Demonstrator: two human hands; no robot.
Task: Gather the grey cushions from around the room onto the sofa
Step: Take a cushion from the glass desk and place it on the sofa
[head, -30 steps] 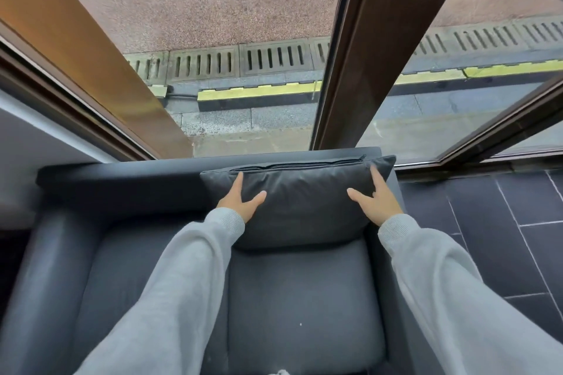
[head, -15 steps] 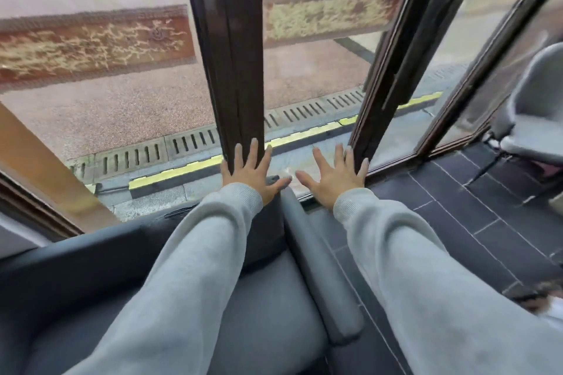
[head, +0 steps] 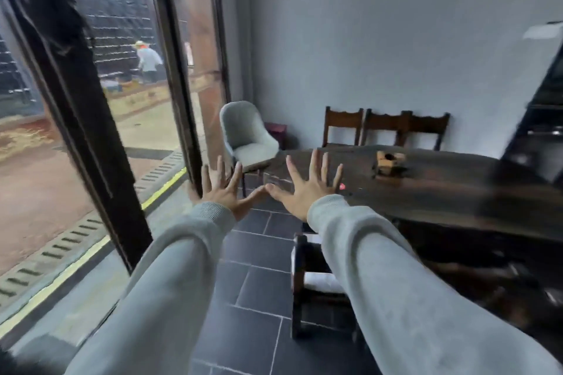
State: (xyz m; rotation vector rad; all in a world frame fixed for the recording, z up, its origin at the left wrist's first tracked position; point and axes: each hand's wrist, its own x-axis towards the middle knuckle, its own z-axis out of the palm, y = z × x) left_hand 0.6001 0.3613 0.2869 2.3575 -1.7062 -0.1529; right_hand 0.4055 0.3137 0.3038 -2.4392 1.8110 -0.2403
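Both hands are reaching forward, left hand point(head: 224, 196) and right hand point(head: 304, 192), each grip spread wide and holding nothing. No grey cushion is showing. A grey upholstered chair point(head: 248, 137) and long dark table point(head: 441, 189) are standing ahead.

Soft daylight enters through the glass doors point(head: 146, 119) on the left, leaving the grey wall point(head: 380, 49) evenly lit. Motion blur smears the dark table point(head: 457, 192) and right edge; wide-angle distortion bends the door frames. Shadows are faint.
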